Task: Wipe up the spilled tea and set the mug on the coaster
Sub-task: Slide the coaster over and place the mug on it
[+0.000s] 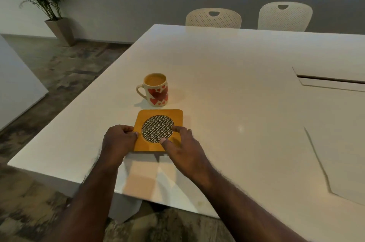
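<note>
- Coaster (159,130): orange square with a woven metal disc, lying on the white tabletop (246,103); I see my left hand (118,140) pinching its nine o'clock edge, right hand (182,146) spread, fingertips pressing it.
- Mug (156,90) with red hearts, full, just beyond at twelve o'clock.
- Two pale chairs (213,18) at the tabletop's far side.

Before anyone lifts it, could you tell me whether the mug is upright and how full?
Upright and nearly full: the mug stands on its base, tea close to the rim.

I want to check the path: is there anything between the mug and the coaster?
In the head view, nothing: only a short bare strip of the white table separates the mug from the coaster. No spilled tea or cloth shows there.
</note>
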A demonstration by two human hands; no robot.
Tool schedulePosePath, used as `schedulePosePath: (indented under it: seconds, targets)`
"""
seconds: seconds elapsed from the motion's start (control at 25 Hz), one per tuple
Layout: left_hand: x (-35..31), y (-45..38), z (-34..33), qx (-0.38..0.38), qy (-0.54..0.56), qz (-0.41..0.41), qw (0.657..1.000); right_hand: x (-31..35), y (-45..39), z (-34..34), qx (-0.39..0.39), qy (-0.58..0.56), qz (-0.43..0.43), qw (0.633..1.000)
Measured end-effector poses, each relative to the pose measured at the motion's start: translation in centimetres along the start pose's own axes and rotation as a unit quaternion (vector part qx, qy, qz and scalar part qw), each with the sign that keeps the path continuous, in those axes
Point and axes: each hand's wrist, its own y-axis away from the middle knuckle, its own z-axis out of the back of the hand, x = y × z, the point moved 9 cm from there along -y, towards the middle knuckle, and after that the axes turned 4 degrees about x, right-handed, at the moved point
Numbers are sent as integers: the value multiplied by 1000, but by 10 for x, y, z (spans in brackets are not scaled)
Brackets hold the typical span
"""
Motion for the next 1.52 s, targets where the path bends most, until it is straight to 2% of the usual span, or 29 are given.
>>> schedulePosePath:
  seconds: [0.56,0.72,0.96,1.52]
  targets:
    - [-78,52,-111,57,-38,-32,997,-65,38,116,-56,4,-49,997]
    - [-87,55,-135,94,-79,-49,991,-82,48,124,-82,-5,-89,993]
    - [-99,55,-152,108,-139,-87,981,-89,53,127,-109,-10,-109,988]
    - [-108,59,-149,94,-176,-135,971,-100,49,119,-118,70,-130,982]
